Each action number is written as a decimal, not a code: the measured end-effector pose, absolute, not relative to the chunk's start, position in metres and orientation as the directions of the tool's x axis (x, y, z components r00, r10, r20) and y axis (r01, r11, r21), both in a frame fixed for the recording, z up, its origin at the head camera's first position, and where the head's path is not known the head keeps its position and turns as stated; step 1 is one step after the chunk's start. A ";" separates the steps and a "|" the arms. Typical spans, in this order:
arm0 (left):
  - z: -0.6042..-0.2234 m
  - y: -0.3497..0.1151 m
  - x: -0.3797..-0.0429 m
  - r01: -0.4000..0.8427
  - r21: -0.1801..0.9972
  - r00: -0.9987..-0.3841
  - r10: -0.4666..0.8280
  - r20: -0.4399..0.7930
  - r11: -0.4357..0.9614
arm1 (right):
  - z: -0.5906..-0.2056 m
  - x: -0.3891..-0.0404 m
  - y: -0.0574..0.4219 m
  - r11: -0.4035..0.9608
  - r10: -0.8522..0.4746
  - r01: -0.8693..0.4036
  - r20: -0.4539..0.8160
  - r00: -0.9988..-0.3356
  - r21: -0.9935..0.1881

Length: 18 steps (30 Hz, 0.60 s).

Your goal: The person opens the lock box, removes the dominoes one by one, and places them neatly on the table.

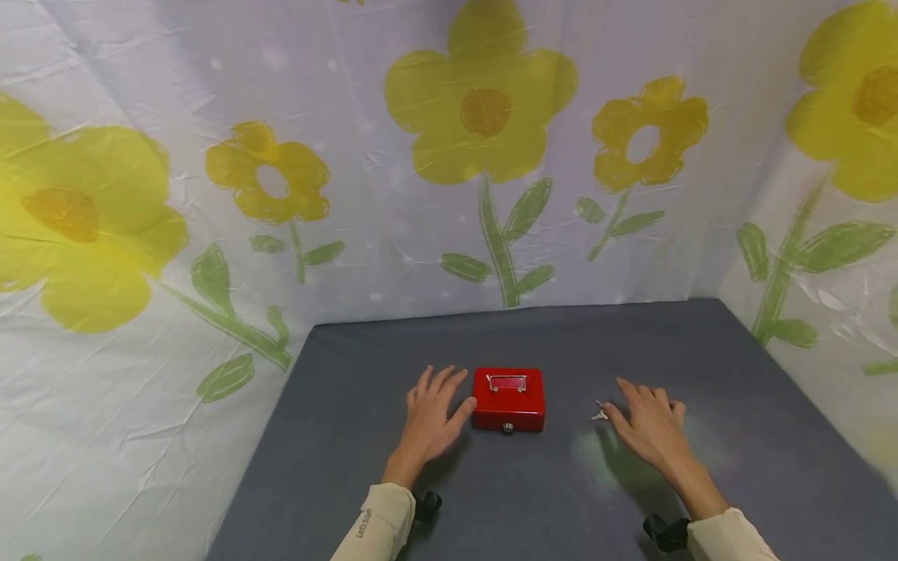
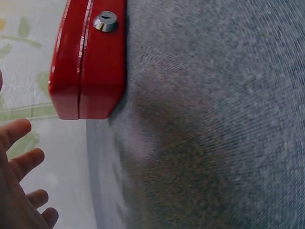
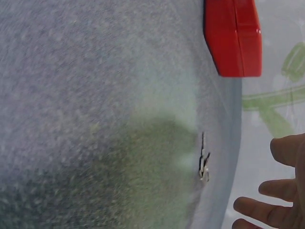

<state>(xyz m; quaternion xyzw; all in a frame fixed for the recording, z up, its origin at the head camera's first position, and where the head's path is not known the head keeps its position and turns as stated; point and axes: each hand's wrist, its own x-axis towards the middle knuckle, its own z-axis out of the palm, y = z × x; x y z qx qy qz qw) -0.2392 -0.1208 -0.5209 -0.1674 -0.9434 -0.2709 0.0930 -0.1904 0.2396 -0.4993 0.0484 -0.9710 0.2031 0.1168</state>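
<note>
A small red cash box stands on the dark grey table, its lid down. A silver handle lies on the lid, and a round key lock sits in the front side. Just left of the box, my left hand hovers with fingers spread and the thumb tip by the box's side. To the right, a few small keys lie on the table. Over them reaches my right hand, its fingers loosely spread and nothing in its grasp. The thumb partly overlaps the keys in the head view.
The grey table runs back to a white curtain printed with yellow flowers, which also hangs on both sides. Each wrist wears a black camera mount, on the left, under light sleeves.
</note>
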 end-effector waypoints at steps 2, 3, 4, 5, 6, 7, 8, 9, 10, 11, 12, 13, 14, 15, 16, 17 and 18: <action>-0.524 -0.121 -0.241 0.364 0.478 -0.928 0.270 0.256 0.799 | -0.501 -0.190 0.241 0.911 -0.041 -0.137 0.244 -0.969 -0.389; -0.526 -0.121 -0.241 0.359 0.477 -0.931 0.269 0.247 0.802 | -0.502 -0.190 0.241 0.910 -0.040 -0.135 0.242 -0.969 -0.392; -0.528 -0.121 -0.242 0.359 0.477 -0.931 0.269 0.248 0.802 | -0.503 -0.190 0.242 0.909 -0.038 -0.133 0.238 -0.971 -0.396; -0.529 -0.121 -0.242 0.356 0.477 -0.932 0.269 0.243 0.803 | -0.503 -0.190 0.242 0.907 -0.038 -0.131 0.234 -0.972 -0.400; -0.530 -0.121 -0.243 0.353 0.479 -0.933 0.268 0.239 0.804 | -0.504 -0.190 0.243 0.906 -0.037 -0.130 0.231 -0.972 -0.403; -0.531 -0.121 -0.243 0.348 0.476 -0.936 0.267 0.231 0.808 | -0.504 -0.190 0.243 0.904 -0.035 -0.128 0.227 -0.973 -0.407; -0.532 -0.120 -0.244 0.344 0.478 -0.937 0.266 0.225 0.808 | -0.505 -0.189 0.243 0.902 -0.033 -0.126 0.224 -0.974 -0.412; -0.532 -0.120 -0.244 0.343 0.479 -0.938 0.267 0.221 0.808 | -0.505 -0.189 0.243 0.901 -0.031 -0.123 0.223 -0.974 -0.415; -0.533 -0.120 -0.244 0.341 0.481 -0.939 0.269 0.214 0.807 | -0.506 -0.189 0.243 0.900 -0.028 -0.121 0.222 -0.975 -0.418; -0.533 -0.119 -0.245 0.335 0.485 -0.942 0.272 0.198 0.808 | -0.506 -0.189 0.244 0.899 -0.024 -0.118 0.222 -0.975 -0.421; -0.533 -0.119 -0.246 0.335 0.489 -0.942 0.276 0.190 0.805 | -0.507 -0.190 0.244 0.899 -0.020 -0.116 0.225 -0.974 -0.422; -0.534 -0.118 -0.246 0.338 0.492 -0.941 0.283 0.186 0.802 | -0.508 -0.190 0.244 0.899 -0.017 -0.115 0.228 -0.974 -0.422; -0.534 -0.118 -0.247 0.338 0.497 -0.941 0.287 0.179 0.799 | -0.509 -0.190 0.244 0.900 -0.013 -0.112 0.231 -0.973 -0.421; -0.534 -0.118 -0.247 0.338 0.502 -0.941 0.292 0.172 0.796 | -0.510 -0.191 0.244 0.902 -0.011 -0.111 0.235 -0.972 -0.418; -0.535 -0.117 -0.248 0.335 0.504 -0.942 0.294 0.162 0.796 | -0.512 -0.192 0.244 0.904 -0.009 -0.109 0.237 -0.972 -0.414; -0.535 -0.117 -0.248 0.333 0.508 -0.943 0.295 0.156 0.794 | -0.513 -0.192 0.245 0.906 -0.006 -0.106 0.238 -0.971 -0.411; -0.535 -0.117 -0.249 0.331 0.514 -0.943 0.295 0.153 0.791 | -0.514 -0.193 0.245 0.907 -0.003 -0.103 0.238 -0.971 -0.408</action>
